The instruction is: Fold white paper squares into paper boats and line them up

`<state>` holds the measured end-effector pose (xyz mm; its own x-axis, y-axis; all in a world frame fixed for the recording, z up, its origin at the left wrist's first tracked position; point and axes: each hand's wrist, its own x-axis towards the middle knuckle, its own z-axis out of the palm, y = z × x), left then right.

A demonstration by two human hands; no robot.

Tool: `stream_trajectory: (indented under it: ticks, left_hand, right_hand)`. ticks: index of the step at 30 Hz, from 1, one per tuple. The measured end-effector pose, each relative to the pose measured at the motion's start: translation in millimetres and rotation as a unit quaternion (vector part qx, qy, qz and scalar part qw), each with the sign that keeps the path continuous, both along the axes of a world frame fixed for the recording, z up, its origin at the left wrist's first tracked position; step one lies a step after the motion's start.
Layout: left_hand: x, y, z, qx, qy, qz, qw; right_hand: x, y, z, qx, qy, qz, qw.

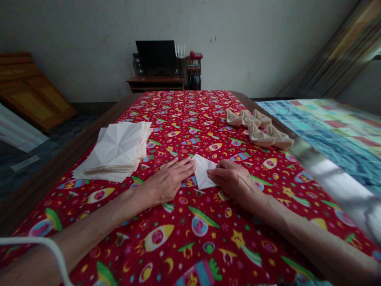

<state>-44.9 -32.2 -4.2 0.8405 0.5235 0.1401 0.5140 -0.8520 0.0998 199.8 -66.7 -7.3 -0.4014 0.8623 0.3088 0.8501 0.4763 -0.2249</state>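
A small folded sheet of white paper [203,170] lies on the red patterned cloth between my two hands. My left hand [171,177] rests flat, fingers stretched out, with its fingertips at the paper's left edge. At the right edge, my right hand [233,178] pinches the paper between thumb and curled fingers, partly covering it. Beyond my left hand lies a stack of creased paper sheets [117,149]. Several folded paper pieces [260,135], shaped like little boats, stand in a group at the far right of the cloth.
The red cloth [190,238] covers a table with a dark wooden edge [26,194]. To the right is a bed with a patchwork cover [327,143]. A monitor [156,56] stands by the far wall, and a white cable [56,250] curves in at the lower left.
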Motion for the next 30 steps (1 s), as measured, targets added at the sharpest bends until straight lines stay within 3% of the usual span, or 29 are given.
stream_trajectory:
  ticks: [20, 24, 27, 30]
  left_hand:
    - [-1, -21, 2.4, -0.028, -0.012, -0.022, 0.999]
    - [6, -5, 2.6, -0.017, -0.114, 0.005, 0.993]
    - [19, 17, 3.0, -0.026, -0.171, -0.017, 0.985]
    - [34, 38, 6.9, -0.060, -0.159, -0.037, 0.985]
  right_hand:
    - [-1, 0, 2.3, -0.011, 0.015, 0.004, 1.000]
    - [0, -1, 2.4, -0.016, 0.010, 0.007, 1.000]
    - [2, 0, -1.9, 0.001, 0.016, 0.010, 1.000]
    - [3, 1, -8.0, 0.017, 0.035, 0.009, 0.999]
